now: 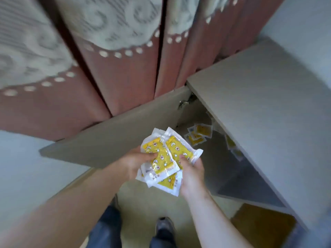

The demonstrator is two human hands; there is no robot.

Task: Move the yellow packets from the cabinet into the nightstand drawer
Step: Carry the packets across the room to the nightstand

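Yellow packets (pixel 165 158), held bundle: several, fanned and overlapping, long sides roughly near to far, in front of the open cabinet (pixel 259 97).
Cabinet door (pixel 111 138): swung open, left of the hands.
Left hand (pixel 136 163): clamped on the bundle's left edge, thumb on top.
Right hand (pixel 192 173): clamped on its right edge, thumb on top.
Loose packets (pixel 198 134): flat on the cabinet shelf, far and right of the hands, well apart from them; right hand nearer.
Nightstand drawer: not in view; the carry probably begins with a turn away.
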